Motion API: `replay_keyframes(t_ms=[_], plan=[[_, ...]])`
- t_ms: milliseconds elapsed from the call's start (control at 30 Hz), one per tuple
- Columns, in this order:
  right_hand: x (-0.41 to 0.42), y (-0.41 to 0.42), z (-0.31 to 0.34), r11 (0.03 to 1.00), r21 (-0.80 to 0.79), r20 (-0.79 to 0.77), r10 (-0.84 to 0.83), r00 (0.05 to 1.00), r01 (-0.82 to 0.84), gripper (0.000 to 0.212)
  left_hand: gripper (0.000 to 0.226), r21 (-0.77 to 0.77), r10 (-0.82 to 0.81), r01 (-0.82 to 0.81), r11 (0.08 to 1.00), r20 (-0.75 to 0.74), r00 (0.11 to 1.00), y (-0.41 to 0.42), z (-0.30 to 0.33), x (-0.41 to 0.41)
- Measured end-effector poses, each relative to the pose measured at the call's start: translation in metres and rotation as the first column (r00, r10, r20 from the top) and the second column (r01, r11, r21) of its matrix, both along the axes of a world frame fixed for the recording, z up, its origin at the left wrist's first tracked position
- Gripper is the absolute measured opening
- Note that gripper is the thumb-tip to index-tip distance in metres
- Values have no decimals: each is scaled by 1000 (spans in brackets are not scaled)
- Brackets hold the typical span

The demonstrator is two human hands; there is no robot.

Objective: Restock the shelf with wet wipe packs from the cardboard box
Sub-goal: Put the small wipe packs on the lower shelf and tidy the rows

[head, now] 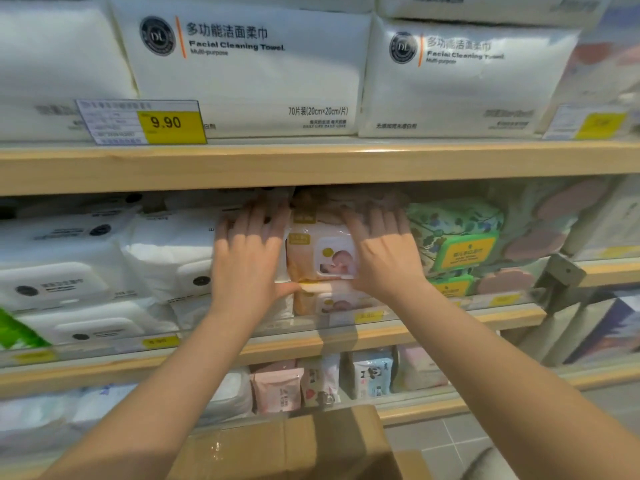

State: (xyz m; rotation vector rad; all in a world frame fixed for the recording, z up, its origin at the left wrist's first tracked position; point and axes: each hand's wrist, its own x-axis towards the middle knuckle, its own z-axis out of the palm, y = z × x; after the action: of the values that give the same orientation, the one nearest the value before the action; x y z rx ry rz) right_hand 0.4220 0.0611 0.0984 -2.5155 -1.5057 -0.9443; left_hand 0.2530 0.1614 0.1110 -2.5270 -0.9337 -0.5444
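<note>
A set of pale wooden shelves (311, 164) is filling most of the view, with grey floor tiles (450, 441) showing at the bottom right. Taking the orange wet wipe pack (320, 251) on the middle shelf as the landmark: it is standing at the front of its row, carrying a white lid printed with a baby picture, and a second orange pack (332, 301) is lying directly under it. The left hand (247, 258) is pressing flat against the landmark's left side, fingers straight and spread, thumb reaching under its lower edge. The right hand (382, 247) is lying against its right side, fingers likewise straight, gripping nothing.

Left of the landmark, white packs (104, 268) with black round marks are stacking up; to its right a green floral pack (457, 233) is showing a yellow label, its writing too blurred to read. Above the landmark, large white packs (249, 67) are reading "Facial Cleaning Towel, Multi-purpose" with a DL logo and "70" with "20cm×20cm". Above and left, a yellow price tag (171, 124) is reading 9.90. Below the landmark, small pink and blue pouches (322, 381) are standing on the lower shelf, and the cardboard box (287, 445) is sitting lowest, its flaps closed
</note>
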Motion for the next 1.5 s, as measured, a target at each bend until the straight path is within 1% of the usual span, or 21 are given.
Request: replay_keyframes(t_ms=[67,167,233,300,467,533,600,667,700,767,833,900,967,1000,1067,1100,1200,1267,1367,1433,1500], plan=[[-4,-5,-6,996,-91,-27,24,999,-26,119,116,49,7,-11,999,76,997,4,-16,-19],[-12,-11,-22,996,-61,25,68,997,-66,132,120,69,-37,30,997,102,994,4,-27,-23],[-7,-9,-26,998,-32,51,62,997,-61,134,119,63,-55,49,997,107,993,2,-27,-16],[1,-3,-23,997,-46,69,65,995,-62,133,119,51,-49,44,998,115,992,2,-28,-12],[12,4,-23,990,-102,-7,102,995,-102,132,113,43,-30,24,999,143,989,2,-29,-11],[10,-3,-21,986,-76,1,147,989,-146,132,106,40,-88,81,996,195,977,-6,-29,-3],[17,-23,-15,982,16,22,186,982,-186,130,103,52,-197,191,980,189,962,-20,-29,16],[34,-51,-6,982,118,28,144,989,-147,126,102,46,-277,274,961,97,956,-35,-19,40],[45,-64,-1,988,129,9,90,996,-90,124,99,27,-293,292,956,55,954,-39,-13,52],[64,-79,10,998,61,-66,-31,997,35,123,89,-101,-298,305,947,72,952,-39,-3,79],[73,-77,14,993,-64,-99,-101,990,95,119,84,-248,-243,262,933,102,965,-34,3,96],[73,-72,11,987,-112,-84,-128,988,118,107,81,-242,-219,237,941,98,971,-28,-1,103],[71,-71,7,981,-102,-40,-167,985,162,95,80,-192,-206,218,957,83,975,-28,-5,102],[69,-71,5,976,-94,-13,-197,980,195,90,78,-216,-184,196,956,75,980,-28,-6,101],[64,-72,2,968,-60,12,-245,970,245,84,69,-355,-112,117,928,34,993,-32,-4,99],[61,-70,1,965,-39,6,-259,966,259,83,68,-389,-96,94,916,15,995,-34,-4,99],[54,-62,-1,958,-26,-51,-287,957,286,81,69,-377,-100,102,921,23,995,-35,-4,99],[53,-58,1,949,-72,-81,-311,947,305,82,68,-329,-108,108,938,19,994,-32,-5,101],[56,-60,8,948,-138,-121,-305,945,288,86,61,-402,-123,111,909,-3,992,-37,3,98],[53,-64,17,956,-144,-203,-283,937,257,93,50,-413,-191,185,892,27,981,-41,9,85],[41,-69,26,959,-125,-266,-279,923,253,95,51,-282,-317,340,897,124,940,-43,11,55]])
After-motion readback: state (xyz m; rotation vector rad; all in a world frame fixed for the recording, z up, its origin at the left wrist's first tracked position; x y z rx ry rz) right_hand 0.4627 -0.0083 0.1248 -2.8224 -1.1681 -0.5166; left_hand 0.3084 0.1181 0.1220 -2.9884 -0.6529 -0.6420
